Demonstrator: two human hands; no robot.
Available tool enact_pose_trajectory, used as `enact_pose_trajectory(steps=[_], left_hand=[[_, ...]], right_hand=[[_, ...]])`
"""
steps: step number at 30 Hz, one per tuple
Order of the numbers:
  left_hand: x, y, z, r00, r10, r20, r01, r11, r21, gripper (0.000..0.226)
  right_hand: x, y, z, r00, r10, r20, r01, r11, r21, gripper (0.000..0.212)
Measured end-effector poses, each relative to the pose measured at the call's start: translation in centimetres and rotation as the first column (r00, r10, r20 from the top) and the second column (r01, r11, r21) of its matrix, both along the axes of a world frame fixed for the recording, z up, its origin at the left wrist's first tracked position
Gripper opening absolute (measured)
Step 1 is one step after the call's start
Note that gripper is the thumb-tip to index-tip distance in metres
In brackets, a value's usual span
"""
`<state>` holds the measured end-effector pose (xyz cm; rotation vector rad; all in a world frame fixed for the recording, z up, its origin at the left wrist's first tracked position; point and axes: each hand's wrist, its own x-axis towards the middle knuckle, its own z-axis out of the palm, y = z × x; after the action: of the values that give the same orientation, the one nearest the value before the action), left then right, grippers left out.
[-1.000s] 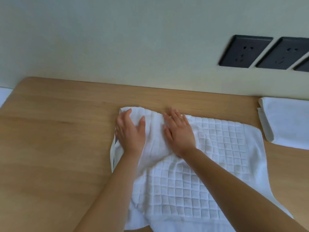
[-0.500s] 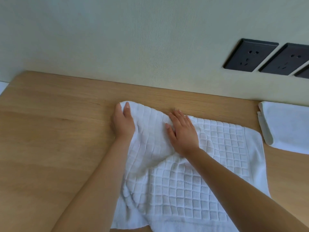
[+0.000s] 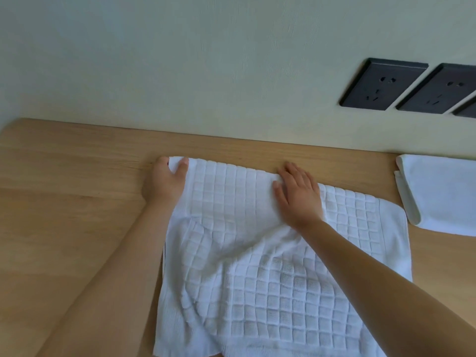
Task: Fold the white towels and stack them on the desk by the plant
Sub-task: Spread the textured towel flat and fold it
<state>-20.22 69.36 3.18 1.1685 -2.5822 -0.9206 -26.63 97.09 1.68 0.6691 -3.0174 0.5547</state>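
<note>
A pale wooden desk (image 3: 64,202) is filling the lower part of the view, its grain running sideways. It is meeting a plain, faintly textured cream wall (image 3: 180,60) behind. Two bare hands are working on it. The left hand (image 3: 164,182) is lying at the far left corner of a white waffle-weave towel (image 3: 257,279), its thumb and curled fingers pinching that corner. This towel is lying spread on the middle of the desk, squarish, raised in a grid of small squares with a flat woven border. Its far part is lying smooth while the near part is bunching into soft ridges. The right hand (image 3: 298,194) is pressing flat on the towel's far edge, fingers straight and close together, holding nothing. Higher on the wall to the right, three dark rectangular socket plates (image 3: 381,85) are sitting in a row, the third showing only as a sliver. Two towels are showing in all. The second, a smooth white folded towel (image 3: 443,197), is resting at the desk's far right, near the first but apart from it, its rounded folds facing left.
</note>
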Motion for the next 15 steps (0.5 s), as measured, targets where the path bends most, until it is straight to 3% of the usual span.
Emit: enact_pose_trajectory(steps=[5,8,10,15], left_hand=[[-0.4,1.8,-0.1,0.985,0.073,-0.156,-0.073,0.997,0.010,0.033],[0.3,1.7,-0.6,0.977,0.032,-0.211,-0.042,0.998,-0.043,0.030],[0.6,1.3,-0.7,0.975,0.010,-0.221,-0.027,0.997,-0.074,0.031],[0.5,1.0,-0.5,0.986,0.019,-0.168,-0.037,0.994,-0.106,0.036]], right_hand=[[-1.2,-0.1,-0.2,0.994,-0.094,-0.062,0.089,0.993,-0.073,0.056],[-2.2,0.0,-0.2,0.975,-0.032,-0.221,0.023,0.999,-0.042,0.042],[-3.0,0.1,-0.2,0.952,0.035,-0.304,-0.041,0.999,-0.014,0.035],[-4.1,0.1,-0.3,0.942,0.087,-0.324,-0.096,0.995,-0.012,0.033]])
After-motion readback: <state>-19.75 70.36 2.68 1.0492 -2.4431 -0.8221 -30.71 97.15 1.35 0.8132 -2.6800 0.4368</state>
